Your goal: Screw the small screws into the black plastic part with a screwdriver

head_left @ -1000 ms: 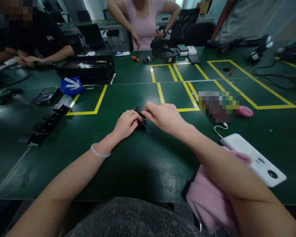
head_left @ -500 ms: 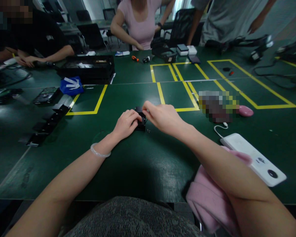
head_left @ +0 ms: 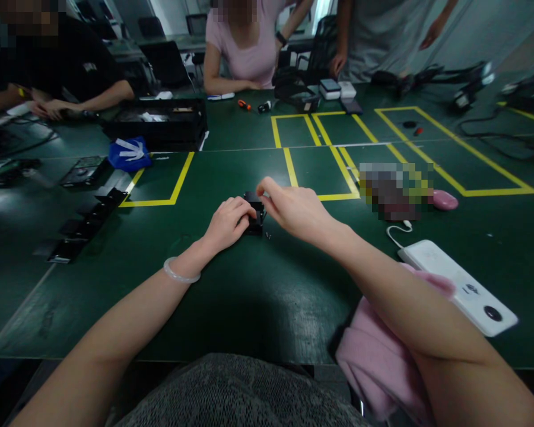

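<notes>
Evidently close work: we found both bare hands gathered at one spot. Clock set with twelve pointing straight ahead, the black part point(head_left: 256, 226) as its hub. We logged it lying on the green table point(head_left: 249, 284), mid-view, partly covered by fingers.

The left hand point(head_left: 228, 224) came in from just under nine o'clock, fingers bent over the part and clasping its left side, forefinger across the top. The right hand point(head_left: 296, 210) stood at three, thumb and forefinger drawn near each other above the right edge; whether they pinched anything, we could not tell. At five, just beside the part, we noted tiny metallic bits point(head_left: 268, 236), too small to name. Well apart at nine lay a row of black pieces point(head_left: 89, 226).

Handling, our judgement only: light, since one hand seemed enough to steady it; stiff, by its square edges; probably smooth-faced, so apt to skid if pushed from one side. Fragility we could not gauge, though we suspected thin edges could bend. We favoured a low hold on the opposite side walls, at nine and three, leaving the top face free and the loose bits undisturbed.
</notes>
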`<state>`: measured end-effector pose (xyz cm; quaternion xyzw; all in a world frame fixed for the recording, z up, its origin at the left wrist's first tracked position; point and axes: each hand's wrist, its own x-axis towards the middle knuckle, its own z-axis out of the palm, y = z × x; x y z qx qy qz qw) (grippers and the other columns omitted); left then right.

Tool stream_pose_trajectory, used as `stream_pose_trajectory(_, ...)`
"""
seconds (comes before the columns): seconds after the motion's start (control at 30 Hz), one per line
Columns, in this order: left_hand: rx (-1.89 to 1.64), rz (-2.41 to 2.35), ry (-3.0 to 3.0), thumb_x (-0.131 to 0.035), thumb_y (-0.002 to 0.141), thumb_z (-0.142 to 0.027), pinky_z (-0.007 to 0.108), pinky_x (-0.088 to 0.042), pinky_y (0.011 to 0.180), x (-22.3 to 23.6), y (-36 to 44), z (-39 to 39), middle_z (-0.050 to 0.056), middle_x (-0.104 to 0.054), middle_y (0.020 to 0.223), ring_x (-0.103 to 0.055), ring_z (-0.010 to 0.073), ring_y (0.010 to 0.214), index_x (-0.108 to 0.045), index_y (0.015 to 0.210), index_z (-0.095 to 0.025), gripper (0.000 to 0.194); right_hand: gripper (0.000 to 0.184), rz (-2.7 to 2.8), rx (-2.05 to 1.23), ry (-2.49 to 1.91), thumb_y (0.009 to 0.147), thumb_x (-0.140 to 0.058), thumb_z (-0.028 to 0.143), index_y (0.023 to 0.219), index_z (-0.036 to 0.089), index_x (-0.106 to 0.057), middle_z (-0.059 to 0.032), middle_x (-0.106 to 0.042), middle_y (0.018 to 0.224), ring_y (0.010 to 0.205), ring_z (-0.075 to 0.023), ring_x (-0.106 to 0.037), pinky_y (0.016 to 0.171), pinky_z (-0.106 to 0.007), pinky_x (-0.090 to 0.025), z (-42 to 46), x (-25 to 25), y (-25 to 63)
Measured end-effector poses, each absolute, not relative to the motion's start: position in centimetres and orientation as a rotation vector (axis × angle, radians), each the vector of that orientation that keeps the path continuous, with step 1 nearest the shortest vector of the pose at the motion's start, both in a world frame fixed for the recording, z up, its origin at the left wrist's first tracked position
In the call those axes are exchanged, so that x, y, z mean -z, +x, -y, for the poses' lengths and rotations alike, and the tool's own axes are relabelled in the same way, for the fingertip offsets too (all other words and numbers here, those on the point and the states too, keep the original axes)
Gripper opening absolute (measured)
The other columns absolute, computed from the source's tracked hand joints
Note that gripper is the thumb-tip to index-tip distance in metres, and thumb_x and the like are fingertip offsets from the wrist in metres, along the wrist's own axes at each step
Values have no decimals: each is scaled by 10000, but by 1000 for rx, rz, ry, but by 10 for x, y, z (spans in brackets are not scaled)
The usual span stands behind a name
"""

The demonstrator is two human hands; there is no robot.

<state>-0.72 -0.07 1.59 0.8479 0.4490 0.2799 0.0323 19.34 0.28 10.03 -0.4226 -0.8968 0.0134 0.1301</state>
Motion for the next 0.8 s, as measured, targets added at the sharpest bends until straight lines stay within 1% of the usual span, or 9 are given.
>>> stream_pose_trajectory(0.2,-864,-1384,2601,-448,920,-135,384,-447,829,-16,-7,1,69,-641,956,-565,230,914,-622,906,-194,184,373,2610,11,-1295,1040,-307,405,1147,199,-599,-78,-751,886,767,-204,-664,594,-284,-226,-2,-103,193)
stream_pose_trajectory(0.4,-865,-1392,2588,-449,922,-133,387,-441,830,-15,-7,0,65,-632,962,-548,229,908,-620,911,-197,183,357,2622,-82,-1192,1036,-284,331,1220,186,-553,-71,-742,895,769,-193,-655,605,-281,-256,0,-104,193)
stream_pose_trajectory(0.6,-872,-1384,2607,-445,929,-138,384,-437,812,-15,-7,1,66,-627,946,-549,228,888,-623,904,-192,188,380,2624,-8,-1262,1043,-297,400,1152,197,-599,-71,-744,878,759,-206,-657,587,-292,-211,-2,-103,193)
stream_pose_trajectory(0.73,-858,-1392,2604,-446,920,-129,390,-439,837,-14,-7,0,66,-634,963,-555,232,920,-623,911,-196,190,370,2626,-83,-1193,1047,-275,361,1210,194,-563,-67,-744,907,774,-193,-658,591,-284,-231,-2,-102,194)
stream_pose_trajectory(0.8,-854,-1397,2610,-448,921,-128,385,-437,834,-14,-7,0,64,-635,956,-555,230,917,-622,907,-198,188,377,2615,-89,-1197,1047,-272,367,1214,189,-560,-69,-748,930,782,-192,-656,596,-283,-237,-2,-102,194)
